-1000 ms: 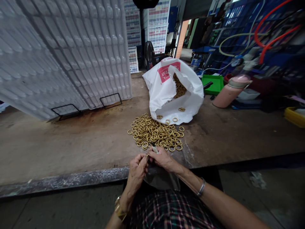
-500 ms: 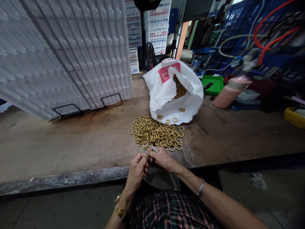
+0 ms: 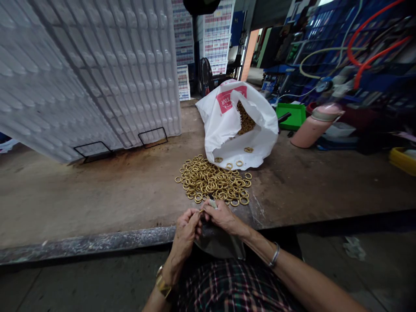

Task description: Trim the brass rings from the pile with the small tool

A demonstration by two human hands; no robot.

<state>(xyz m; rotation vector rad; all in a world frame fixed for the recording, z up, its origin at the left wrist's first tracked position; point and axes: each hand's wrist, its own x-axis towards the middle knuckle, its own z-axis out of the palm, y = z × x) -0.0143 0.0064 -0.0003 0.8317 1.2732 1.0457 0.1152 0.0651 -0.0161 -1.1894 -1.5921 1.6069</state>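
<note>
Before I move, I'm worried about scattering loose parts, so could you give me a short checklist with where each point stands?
1. Small ring steadied at the fingertips: ok, it shows between left hand and right hand.
2. Dark-tipped tool secure: ok, the right hand holds it.
3. Ring pile nearby: ok, on the table just beyond the hands.
4. Bag closed against spills: not ok, its mouth gapes and a few rings lie on its lower lip.
5. Small ring free of flaws: cannot tell, too small to see.
</note>
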